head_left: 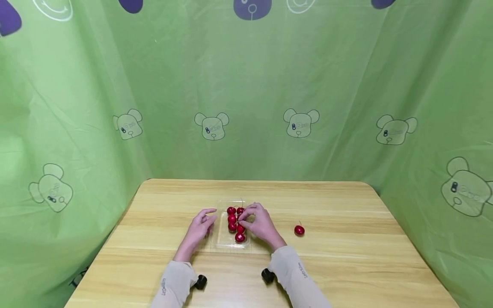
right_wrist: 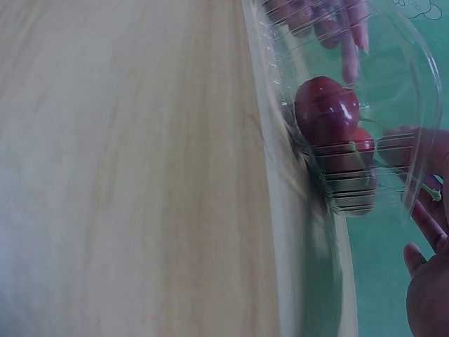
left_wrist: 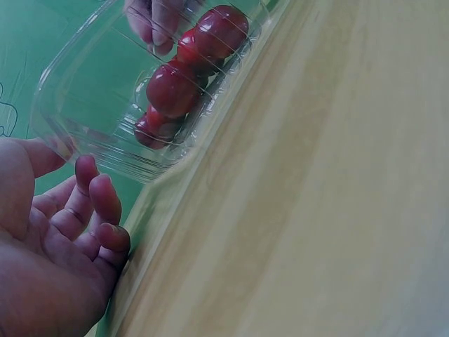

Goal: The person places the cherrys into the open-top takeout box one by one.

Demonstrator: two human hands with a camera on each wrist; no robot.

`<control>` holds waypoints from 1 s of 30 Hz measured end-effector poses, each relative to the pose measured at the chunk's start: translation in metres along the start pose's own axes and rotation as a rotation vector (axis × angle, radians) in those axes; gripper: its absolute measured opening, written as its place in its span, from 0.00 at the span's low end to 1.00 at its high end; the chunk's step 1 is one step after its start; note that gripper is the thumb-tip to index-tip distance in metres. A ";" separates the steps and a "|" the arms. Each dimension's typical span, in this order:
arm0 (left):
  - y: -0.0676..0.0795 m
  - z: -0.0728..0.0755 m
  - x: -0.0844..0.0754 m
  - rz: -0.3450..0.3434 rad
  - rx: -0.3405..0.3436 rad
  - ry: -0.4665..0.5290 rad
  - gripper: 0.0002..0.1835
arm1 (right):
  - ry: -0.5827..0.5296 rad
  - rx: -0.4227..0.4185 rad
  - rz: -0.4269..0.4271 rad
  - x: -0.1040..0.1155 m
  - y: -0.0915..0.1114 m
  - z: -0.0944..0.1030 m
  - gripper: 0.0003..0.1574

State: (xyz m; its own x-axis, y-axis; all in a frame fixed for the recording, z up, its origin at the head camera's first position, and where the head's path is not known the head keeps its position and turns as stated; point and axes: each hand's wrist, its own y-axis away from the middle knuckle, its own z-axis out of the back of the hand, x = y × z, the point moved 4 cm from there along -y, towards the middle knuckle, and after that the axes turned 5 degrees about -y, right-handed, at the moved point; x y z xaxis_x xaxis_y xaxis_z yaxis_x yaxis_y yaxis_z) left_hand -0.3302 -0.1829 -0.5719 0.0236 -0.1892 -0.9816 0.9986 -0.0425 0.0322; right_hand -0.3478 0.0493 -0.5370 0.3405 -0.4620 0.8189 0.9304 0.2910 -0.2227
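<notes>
A clear plastic container (head_left: 224, 239) stands on the table with several red cherries (left_wrist: 175, 89) inside, in two rough rows towards its right side. Over the right row, my right hand (head_left: 260, 221) has thumb and forefinger drawn together at a cherry; a green stem (right_wrist: 431, 193) shows at its fingers in the right wrist view. The pinched cherry is mostly hidden by the fingers. At the container's left edge is my left hand (head_left: 200, 226), its fingers loosely bent, one digit touching the plastic rim in the left wrist view.
A single cherry (head_left: 299, 230) with its stem up lies on the wooden table (head_left: 346, 265), right of the right hand. Green curtains (head_left: 254, 158) with bear prints hang behind and at both sides of the table. Black wrist devices (head_left: 200, 282) sit at both sleeves.
</notes>
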 end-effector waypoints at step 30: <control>0.004 -0.002 -0.009 0.019 -0.027 -0.017 0.23 | 0.012 0.016 0.005 0.003 0.002 0.033 0.08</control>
State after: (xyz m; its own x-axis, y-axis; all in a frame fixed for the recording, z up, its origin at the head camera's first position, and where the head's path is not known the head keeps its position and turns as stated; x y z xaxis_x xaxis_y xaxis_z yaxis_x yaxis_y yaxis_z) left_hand -0.3266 -0.1794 -0.5635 0.0415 -0.2067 -0.9775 0.9989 -0.0127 0.0451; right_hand -0.3495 0.0758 -0.5175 0.3467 -0.4706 0.8114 0.9265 0.3065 -0.2182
